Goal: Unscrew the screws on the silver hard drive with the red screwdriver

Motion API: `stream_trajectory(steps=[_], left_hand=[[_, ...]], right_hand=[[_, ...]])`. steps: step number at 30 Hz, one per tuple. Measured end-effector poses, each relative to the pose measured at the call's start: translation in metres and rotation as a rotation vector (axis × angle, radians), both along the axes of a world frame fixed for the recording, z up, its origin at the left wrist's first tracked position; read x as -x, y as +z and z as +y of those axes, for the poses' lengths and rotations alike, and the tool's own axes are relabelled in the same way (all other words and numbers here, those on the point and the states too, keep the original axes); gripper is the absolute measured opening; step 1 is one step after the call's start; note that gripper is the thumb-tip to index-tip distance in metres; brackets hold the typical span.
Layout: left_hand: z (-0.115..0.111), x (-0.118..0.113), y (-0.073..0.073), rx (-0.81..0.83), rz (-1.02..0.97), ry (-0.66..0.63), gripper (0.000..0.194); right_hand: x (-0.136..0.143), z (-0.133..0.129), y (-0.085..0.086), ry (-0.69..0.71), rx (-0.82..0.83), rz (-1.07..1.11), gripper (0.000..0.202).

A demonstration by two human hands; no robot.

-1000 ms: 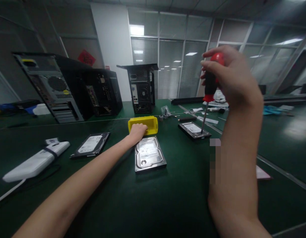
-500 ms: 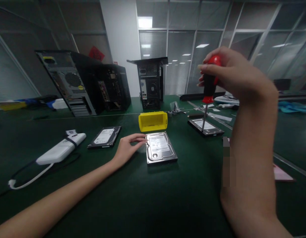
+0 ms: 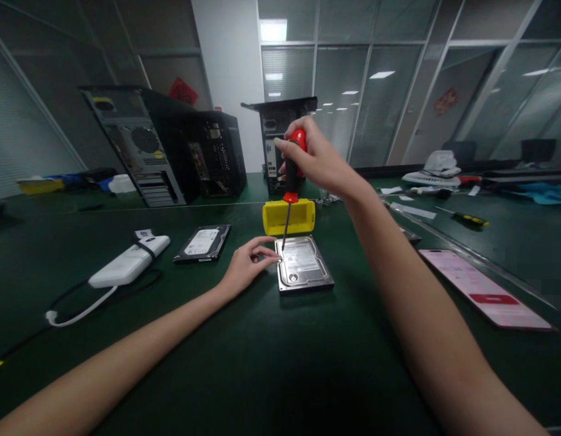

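A silver hard drive (image 3: 310,272) lies label side up on the green tabletop in front of me. My left hand (image 3: 252,263) is at its left edge, thumb and fingers pinched; a tiny dark speck shows at the fingertips, too small to name. My right hand (image 3: 310,151) grips a red and black screwdriver (image 3: 291,181) by its handle, almost upright. The shaft points down over the drive's upper left part, its tip close to my left fingertips; whether it touches the drive I cannot tell. Just behind the drive stands a yellow bin (image 3: 267,221).
Left of my hand lies another hard drive (image 3: 203,242), then a white power strip (image 3: 130,261) with its cord. Computer cases (image 3: 169,145) stand at the back. To the right are a phone (image 3: 484,289) with a pink screen and a yellow-black screwdriver (image 3: 471,219). My right forearm partly hides a third drive.
My right hand has carried the screwdriver left, from the drive on the right to the silver one in the middle. My left hand stays pinched at that drive's edge. The view has shifted slightly right.
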State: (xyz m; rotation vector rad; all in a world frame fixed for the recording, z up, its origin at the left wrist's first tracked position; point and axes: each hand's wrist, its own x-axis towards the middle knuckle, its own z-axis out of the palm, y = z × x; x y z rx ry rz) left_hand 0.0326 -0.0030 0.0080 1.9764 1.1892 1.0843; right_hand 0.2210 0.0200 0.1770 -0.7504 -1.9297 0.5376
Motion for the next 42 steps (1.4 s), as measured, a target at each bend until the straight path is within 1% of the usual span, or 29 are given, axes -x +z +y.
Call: stream_trajectory(steps=[5, 10, 13, 18, 22, 27, 30, 35, 42], left_hand=[[-0.002, -0.001, 0.001, 0.020, -0.016, -0.013, 0.043], [-0.002, -0.001, 0.000, -0.006, 0.003, -0.009, 0.041], [-0.002, 0.000, 0.000, -0.027, 0.027, -0.018, 0.040], [-0.007, 0.001, 0.002, -0.075, 0.066, -0.001, 0.035], [-0.010, 0.000, 0.004, -0.095, 0.067, 0.039, 0.035], [-0.010, 0.000, 0.003, -0.105, 0.063, 0.046, 0.038], [-0.011, 0.001, 0.002, -0.131, 0.107, 0.065, 0.037], [-0.013, 0.002, -0.001, -0.184, 0.218, 0.093, 0.022], [-0.015, 0.010, -0.002, -0.231, 0.316, 0.091, 0.024]], right_hand=[[0.013, 0.014, -0.015, 0.043, -0.002, -0.029, 0.031], [0.015, 0.032, -0.026, 0.096, -0.009, -0.016, 0.023], [0.016, 0.036, -0.027, 0.114, -0.031, -0.020, 0.019], [0.016, 0.032, -0.026, 0.082, -0.064, -0.047, 0.016], [0.015, 0.032, -0.024, 0.071, -0.138, -0.058, 0.017], [0.014, 0.034, -0.024, 0.085, -0.183, -0.060, 0.019], [0.013, 0.032, -0.023, 0.128, -0.183, -0.050, 0.020], [0.009, 0.024, -0.016, 0.145, -0.160, -0.062, 0.023], [0.000, 0.016, -0.006, 0.144, -0.153, -0.030, 0.028]])
